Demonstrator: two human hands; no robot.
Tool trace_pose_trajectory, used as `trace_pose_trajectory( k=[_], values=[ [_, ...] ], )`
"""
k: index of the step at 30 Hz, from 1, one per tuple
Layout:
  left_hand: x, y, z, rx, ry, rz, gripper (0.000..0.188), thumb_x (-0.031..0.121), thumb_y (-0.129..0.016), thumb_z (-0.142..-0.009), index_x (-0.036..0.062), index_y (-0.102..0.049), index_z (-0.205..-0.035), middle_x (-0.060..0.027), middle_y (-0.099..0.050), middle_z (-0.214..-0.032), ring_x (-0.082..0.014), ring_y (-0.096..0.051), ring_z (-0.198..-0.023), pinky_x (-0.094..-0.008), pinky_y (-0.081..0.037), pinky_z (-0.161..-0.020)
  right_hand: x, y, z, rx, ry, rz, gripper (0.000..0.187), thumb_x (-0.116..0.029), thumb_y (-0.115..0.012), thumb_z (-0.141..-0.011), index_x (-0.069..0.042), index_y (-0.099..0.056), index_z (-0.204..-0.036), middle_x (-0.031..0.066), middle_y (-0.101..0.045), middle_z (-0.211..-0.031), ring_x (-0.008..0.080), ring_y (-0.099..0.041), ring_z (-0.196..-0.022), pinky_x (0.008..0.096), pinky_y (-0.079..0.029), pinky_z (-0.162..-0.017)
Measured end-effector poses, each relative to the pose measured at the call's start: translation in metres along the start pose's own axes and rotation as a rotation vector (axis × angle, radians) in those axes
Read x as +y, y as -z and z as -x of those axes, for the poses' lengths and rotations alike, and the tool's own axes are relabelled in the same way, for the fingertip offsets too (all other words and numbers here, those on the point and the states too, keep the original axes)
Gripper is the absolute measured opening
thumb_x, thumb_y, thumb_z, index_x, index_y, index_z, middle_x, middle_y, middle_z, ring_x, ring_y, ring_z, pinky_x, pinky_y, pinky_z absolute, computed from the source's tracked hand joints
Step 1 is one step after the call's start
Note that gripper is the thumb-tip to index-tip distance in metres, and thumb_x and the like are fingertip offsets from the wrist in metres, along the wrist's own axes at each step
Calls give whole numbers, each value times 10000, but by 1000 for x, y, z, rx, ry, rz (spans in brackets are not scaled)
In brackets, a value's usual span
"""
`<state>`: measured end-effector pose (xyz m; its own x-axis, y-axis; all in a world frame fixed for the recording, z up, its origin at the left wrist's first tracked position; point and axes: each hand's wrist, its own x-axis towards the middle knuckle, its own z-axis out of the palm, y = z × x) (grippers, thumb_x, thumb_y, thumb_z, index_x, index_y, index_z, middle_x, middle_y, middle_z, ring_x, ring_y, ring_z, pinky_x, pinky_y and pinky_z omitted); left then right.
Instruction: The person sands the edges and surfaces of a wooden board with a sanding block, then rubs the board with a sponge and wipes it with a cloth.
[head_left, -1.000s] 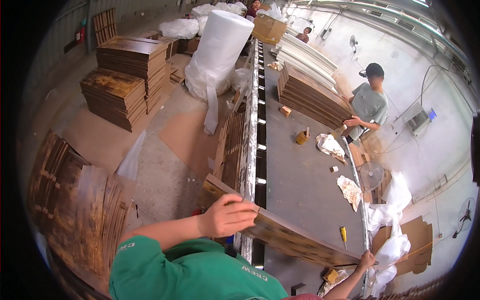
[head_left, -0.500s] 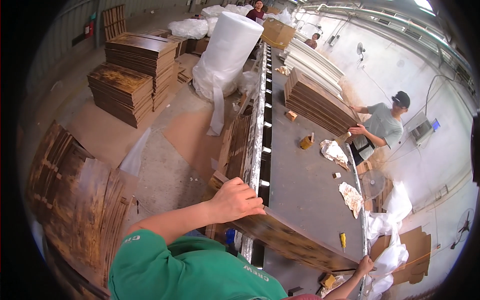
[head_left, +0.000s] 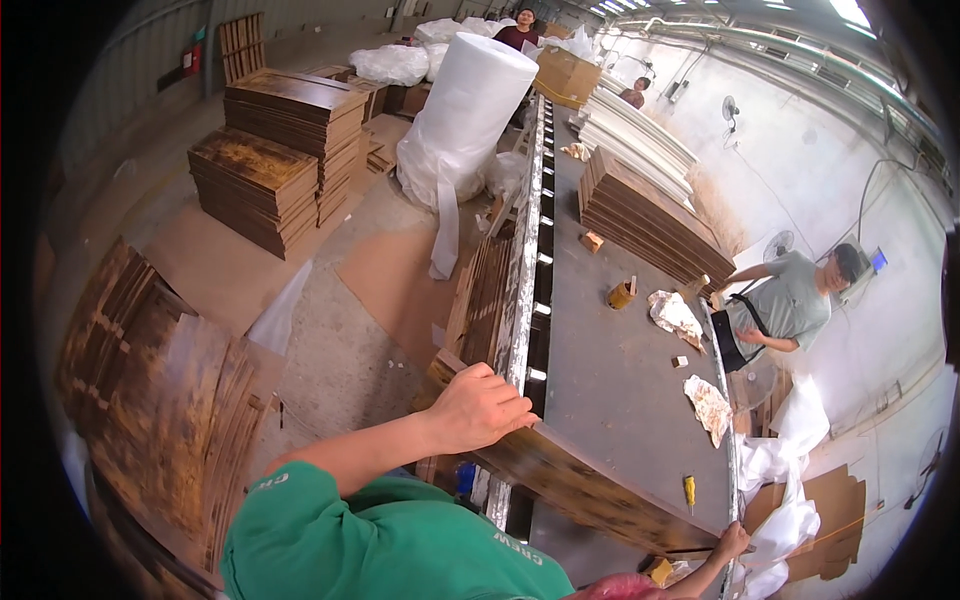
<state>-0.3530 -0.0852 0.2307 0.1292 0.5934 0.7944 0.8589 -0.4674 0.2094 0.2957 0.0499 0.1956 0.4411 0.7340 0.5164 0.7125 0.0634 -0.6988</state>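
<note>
A long, dark-stained wooden board [head_left: 590,487] stands on edge across the near part of the grey work table [head_left: 610,390]. My left hand [head_left: 478,408] is closed over its upper edge near the left end, which reaches past the white-flecked metal rail [head_left: 516,330]. At the board's right end, by the table's right edge, my right hand [head_left: 733,541] grips the corner; some of its fingers are hidden. Beyond the board lies a yellow-handled tool [head_left: 689,492]. A small yellowish block [head_left: 658,571] sits close to my right forearm.
Stained crumpled cloths [head_left: 709,408], a brownish-yellow tin [head_left: 621,294] and a stack of dark boards [head_left: 650,215] occupy the table. A co-worker [head_left: 790,305] stands along its right side. At left are board stacks [head_left: 250,185], leaning panels [head_left: 150,400] and a white foam roll [head_left: 465,110].
The co-worker has let go of the board stack with at least one hand and moved nearer along the table. My hands keep their hold on the board; the view has shifted slightly.
</note>
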Motion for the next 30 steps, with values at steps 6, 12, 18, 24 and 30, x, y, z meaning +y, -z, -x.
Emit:
trace_pose_trajectory(
  k=[6, 12, 18, 24, 30],
  values=[
    [8, 2, -1, 1, 10, 10, 264, 324, -727, -771, 134, -677, -948, 13, -597, -776, -140, -553, -690, -298, -365, -688, -19, -6, 8, 34, 68, 159, 389, -243, -443, -779, 52, -508, -535, 136, -473, -441, 225, -468, -431, 375, -386, -511],
    [8, -2, -2, -36, 1, 23, 197, 287, -706, -795, 128, -661, -903, 13, -602, -806, -143, -550, -713, -305, -364, -718, -13, -6, 4, 32, 90, 179, 390, -254, -421, -786, 50, -510, -560, 153, -512, -493, 266, -487, -505, 419, -374, -579],
    [4, 6, 0, -85, 32, -47, 126, 184, -695, -788, 95, -642, -861, 1, -624, -859, -152, -576, -760, -312, -384, -752, 16, -5, -3, 111, 175, -23, 328, -137, -529, -768, -28, -413, -481, 38, -420, -462, 128, -400, -412, 277, -336, -423],
    [-2, 13, 2, 26, 104, -6, 161, 155, -707, -777, 83, -652, -910, -50, -643, -983, -175, -609, -795, -313, -399, -776, -14, 2, 8, -36, 102, 283, 376, -237, -411, -815, 32, -499, -568, 150, -563, -563, 297, -497, -587, 417, -376, -616],
    [6, 7, -2, -52, 0, -20, 192, 315, -654, -835, 137, -613, -896, -24, -595, -934, -163, -569, -837, -331, -358, -775, -28, 2, 10, -81, 150, 269, 387, -252, -419, -812, 45, -519, -584, 155, -535, -523, 278, -493, -525, 424, -374, -584]
  ],
)
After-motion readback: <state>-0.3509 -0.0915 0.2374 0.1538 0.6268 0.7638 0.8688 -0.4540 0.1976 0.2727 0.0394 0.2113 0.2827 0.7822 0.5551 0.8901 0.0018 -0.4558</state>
